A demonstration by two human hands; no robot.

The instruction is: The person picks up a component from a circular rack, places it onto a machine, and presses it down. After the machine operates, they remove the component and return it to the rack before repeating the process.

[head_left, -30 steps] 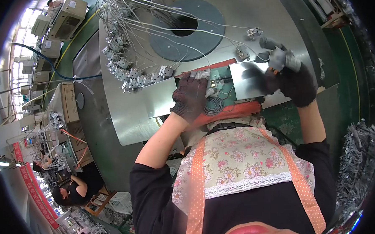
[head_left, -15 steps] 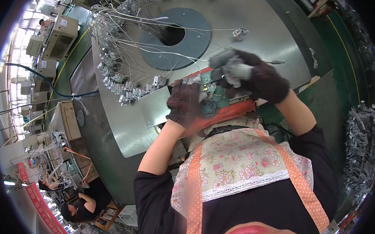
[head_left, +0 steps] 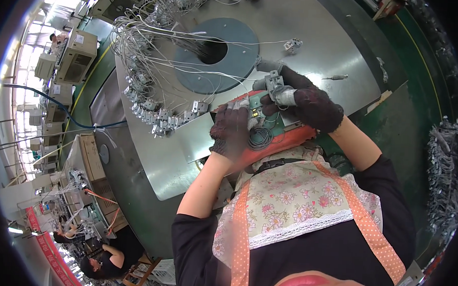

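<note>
My right hand [head_left: 310, 101], in a dark glove with pale wrapped fingertips, is closed on a small metal connector housing [head_left: 274, 80] above a green work board [head_left: 276, 128]. My left hand [head_left: 231, 123], gloved the same way, lies on the left part of the board with its fingers stretched out; what lies beneath them is hidden. A coil of thin grey cable [head_left: 260, 138] rests on the board beside my left hand. Under the board's near side shows an orange-red pad [head_left: 290, 140].
A metal turntable [head_left: 171, 179] bears a blue-grey hub [head_left: 246, 34], bundled white cables [head_left: 142, 27] and a row of metal connectors [head_left: 163, 120]. One wired connector [head_left: 293, 45] and a slim tool [head_left: 335, 77] lie on it. A co-worker [head_left: 106, 258] sits at the lower left.
My right hand has turned and slowed, bringing the housing into clear sight. The left hand stays on the board. The whole view has shifted slightly.
</note>
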